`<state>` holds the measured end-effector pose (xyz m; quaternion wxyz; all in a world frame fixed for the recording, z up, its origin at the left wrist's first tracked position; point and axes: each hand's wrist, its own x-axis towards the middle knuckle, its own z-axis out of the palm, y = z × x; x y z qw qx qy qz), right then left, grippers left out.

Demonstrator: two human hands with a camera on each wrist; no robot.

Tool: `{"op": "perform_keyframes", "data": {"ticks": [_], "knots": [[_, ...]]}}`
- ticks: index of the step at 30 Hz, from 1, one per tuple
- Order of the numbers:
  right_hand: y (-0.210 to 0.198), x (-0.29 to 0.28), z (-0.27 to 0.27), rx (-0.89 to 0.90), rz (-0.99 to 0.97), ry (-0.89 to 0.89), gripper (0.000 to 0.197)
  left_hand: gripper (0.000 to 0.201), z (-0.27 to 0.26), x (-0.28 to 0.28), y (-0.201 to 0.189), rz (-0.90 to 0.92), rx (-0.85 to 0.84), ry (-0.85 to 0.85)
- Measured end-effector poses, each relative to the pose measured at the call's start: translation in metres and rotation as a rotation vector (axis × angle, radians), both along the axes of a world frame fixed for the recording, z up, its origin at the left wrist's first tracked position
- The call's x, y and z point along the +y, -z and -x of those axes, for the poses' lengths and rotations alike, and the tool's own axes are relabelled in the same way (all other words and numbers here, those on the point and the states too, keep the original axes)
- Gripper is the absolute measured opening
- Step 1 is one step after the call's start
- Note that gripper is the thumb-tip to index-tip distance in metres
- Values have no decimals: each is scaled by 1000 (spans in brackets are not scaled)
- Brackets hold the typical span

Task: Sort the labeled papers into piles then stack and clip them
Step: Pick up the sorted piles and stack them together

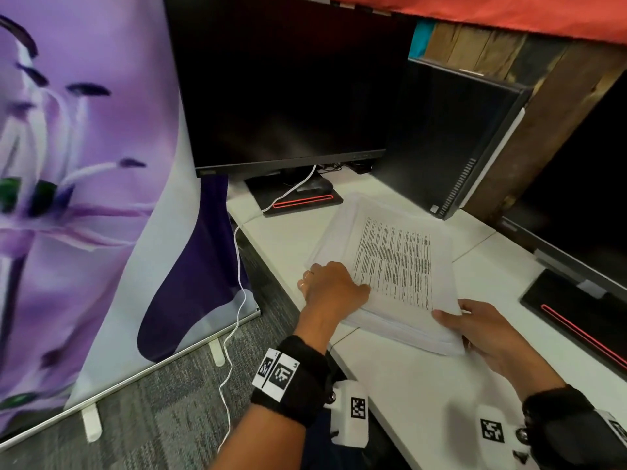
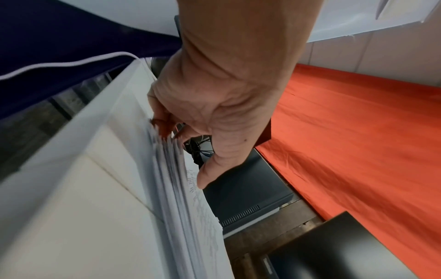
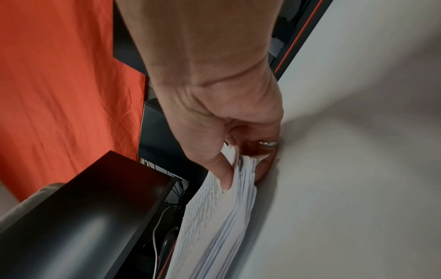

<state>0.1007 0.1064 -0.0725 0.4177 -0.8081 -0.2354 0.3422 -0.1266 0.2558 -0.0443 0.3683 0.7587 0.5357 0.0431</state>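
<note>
While the paper stack (image 1: 393, 273) sits whole on the white desk (image 1: 407, 395), sorting looks barely begun: no separate piles, no clip in view. It's thick, printed on top, edges ragged. Left hand (image 1: 330, 283) at its nine o'clock edge, fingers curled in, thumb on top; right hand (image 1: 475, 325) pinches the five o'clock corner.

White papers (image 1: 393, 266), black print; orange cloth (image 1: 492, 11); purple flower banner (image 1: 84, 164)
</note>
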Motion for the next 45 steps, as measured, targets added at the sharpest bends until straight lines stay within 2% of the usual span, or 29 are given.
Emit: {"op": "perform_keyframes", "data": {"ticks": [4, 6, 9, 11, 13, 16, 18, 21, 23, 27, 31, 35, 38, 41, 45], "knots": [[-2, 0, 4, 47, -27, -20, 26, 76, -6, -5, -1, 112, -170, -80], [-3, 0, 4, 82, -44, -7, 28, 84, -7, -6, -1, 143, -222, -97], [-8, -7, 5, 122, -21, -19, 36, 84, -8, -4, 3, 165, -286, -109], [-16, -22, 8, 170, 30, -114, 38, 72, -4, -1, 6, 147, -301, -90], [-27, -39, 8, 236, 83, -211, 40, 62, 0, 3, 11, 178, -275, -6], [-31, -54, 4, 317, 35, -121, 37, 70, 2, -1, 12, 279, -166, 216], [-25, -53, 2, 238, -18, -7, 34, 89, -2, -10, 9, 260, -59, 351], [-15, -53, 4, 49, -72, 82, 32, 108, -8, -23, 2, 205, -38, 458], [-17, -63, 8, 29, -166, 103, 36, 101, -7, -24, 0, 226, -104, 489], [-43, -110, 22, -11, -354, 122, 44, 73, -1, -16, 0, 350, -358, 591], [-62, -146, 29, -42, -425, 233, 45, 58, -12, -51, -31, 413, -570, 711], [-77, -156, 34, -97, -479, 398, 34, 37, -37, -105, -41, 334, -639, 584], [-94, -173, 35, -114, -556, 458, 29, 39, -42, -122, -50, 288, -678, 525], [-117, -190, 41, -165, -643, 426, 39, 38, -47, -131, -71, 281, -778, 549], [-148, -206, 46, -257, -773, 378, 33, 46, -53, -144, -104, 224, -921, 536]]}}
